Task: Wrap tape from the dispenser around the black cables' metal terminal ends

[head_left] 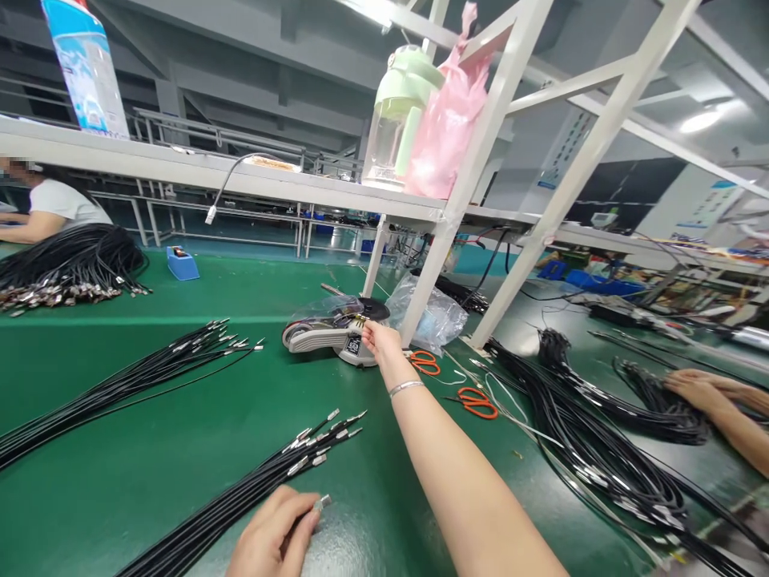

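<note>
Nearest us, left hand (273, 538) sits at the bottom edge, fingers curled around one black cable, its metal connector tip (323, 502) sticking out past the fingertips. That cable belongs to the near cable bundle (258, 481) lying diagonally on the green table (150, 449), connector ends fanned out up-right.

Right arm stretches forward, silver bracelet (406, 388) on the wrist. Right hand (380, 340) is at the tape dispenser (330, 330), fingers pinched narrow on a small yellowish piece of tape (360, 319) at its outlet.

Just right of that hand: two orange-handled scissors (477, 401), flat on the table, near the white rack post (462, 192).

Left mid-table, a second cable bundle (120, 385); further back-left, a bigger heap (66, 268) beside a seated person in a white shirt (63, 204).

Right side, a thick run of black cables (577, 433), with another person's hands (700, 389) resting on it.

Shelf above: green-lidded blender cup (396, 112) and pink plastic bag (448, 120), touching.
</note>
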The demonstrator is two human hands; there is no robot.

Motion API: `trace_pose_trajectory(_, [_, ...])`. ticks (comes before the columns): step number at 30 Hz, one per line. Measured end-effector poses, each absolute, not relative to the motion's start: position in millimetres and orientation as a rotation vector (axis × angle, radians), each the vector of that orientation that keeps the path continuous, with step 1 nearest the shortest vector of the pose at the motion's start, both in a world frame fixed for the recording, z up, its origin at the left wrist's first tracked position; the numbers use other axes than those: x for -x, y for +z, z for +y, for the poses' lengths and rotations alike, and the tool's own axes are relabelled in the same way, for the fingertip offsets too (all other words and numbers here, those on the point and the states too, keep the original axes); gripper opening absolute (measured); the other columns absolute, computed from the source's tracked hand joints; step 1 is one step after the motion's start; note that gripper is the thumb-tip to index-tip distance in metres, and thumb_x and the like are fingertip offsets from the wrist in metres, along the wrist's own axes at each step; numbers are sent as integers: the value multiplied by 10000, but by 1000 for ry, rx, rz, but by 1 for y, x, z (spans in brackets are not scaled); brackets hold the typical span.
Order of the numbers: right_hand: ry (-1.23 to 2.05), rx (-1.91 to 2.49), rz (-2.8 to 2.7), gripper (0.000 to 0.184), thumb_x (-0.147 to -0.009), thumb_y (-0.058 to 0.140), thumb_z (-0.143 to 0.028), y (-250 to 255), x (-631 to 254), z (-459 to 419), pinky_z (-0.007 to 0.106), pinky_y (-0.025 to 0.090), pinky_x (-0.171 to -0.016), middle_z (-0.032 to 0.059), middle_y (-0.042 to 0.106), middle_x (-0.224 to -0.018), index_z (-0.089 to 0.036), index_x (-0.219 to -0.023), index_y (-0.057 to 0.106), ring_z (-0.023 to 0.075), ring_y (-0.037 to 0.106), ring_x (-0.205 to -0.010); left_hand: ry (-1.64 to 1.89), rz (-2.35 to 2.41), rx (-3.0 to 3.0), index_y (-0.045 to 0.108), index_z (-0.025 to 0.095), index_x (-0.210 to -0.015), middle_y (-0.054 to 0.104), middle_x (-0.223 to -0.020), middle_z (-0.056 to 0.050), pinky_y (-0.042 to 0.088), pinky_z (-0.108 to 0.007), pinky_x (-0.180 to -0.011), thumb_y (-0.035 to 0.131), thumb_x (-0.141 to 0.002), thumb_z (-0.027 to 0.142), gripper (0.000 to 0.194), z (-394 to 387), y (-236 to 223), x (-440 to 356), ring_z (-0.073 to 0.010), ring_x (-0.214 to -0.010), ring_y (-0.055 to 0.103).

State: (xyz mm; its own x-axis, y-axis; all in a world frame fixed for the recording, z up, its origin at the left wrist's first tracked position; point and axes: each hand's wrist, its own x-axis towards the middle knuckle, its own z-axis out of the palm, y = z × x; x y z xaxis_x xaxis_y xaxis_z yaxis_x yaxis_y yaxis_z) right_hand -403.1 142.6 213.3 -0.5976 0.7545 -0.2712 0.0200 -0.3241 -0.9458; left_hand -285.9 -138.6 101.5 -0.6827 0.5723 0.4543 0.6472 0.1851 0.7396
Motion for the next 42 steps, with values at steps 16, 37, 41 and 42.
trace_pose_trajectory(16, [2080,793,-1585,104,-889,535,-189,243,373,126,221,513,-558,19,624,-842,-114,-915,602,96,594,-639,-1582,-2357,1082,574,249,-1020,619,-858,-3,472,-244,-705,488,-883,219,164,-146,125,278,-133,-798,596])
trace_pose_trajectory(37, [1968,585,-1924,252,-742,640,-394,159,196,-41,278,499,-630,48,660,-777,-149,-687,637,173,590,-709,-1568,-2277,1002,581,189,-977,635,-866,-25,494,-247,-721,505,-846,156,156,-148,129,268,-135,-805,603])
trace_pose_trajectory(41, [1980,611,-1905,256,-727,658,-395,157,201,-44,300,503,-660,57,662,-778,-148,-661,639,190,601,-720,-1602,-2325,932,569,196,-845,631,-770,-3,495,-238,-632,512,-833,176,61,-150,131,265,-134,-711,609])
trace_pose_trajectory(42, [1984,613,-1905,253,-728,656,-393,156,202,-45,302,501,-664,56,663,-777,-149,-659,640,191,602,-720,-1593,-2322,952,570,198,-829,630,-755,0,491,-239,-631,507,-835,173,68,-151,132,266,-133,-701,606])
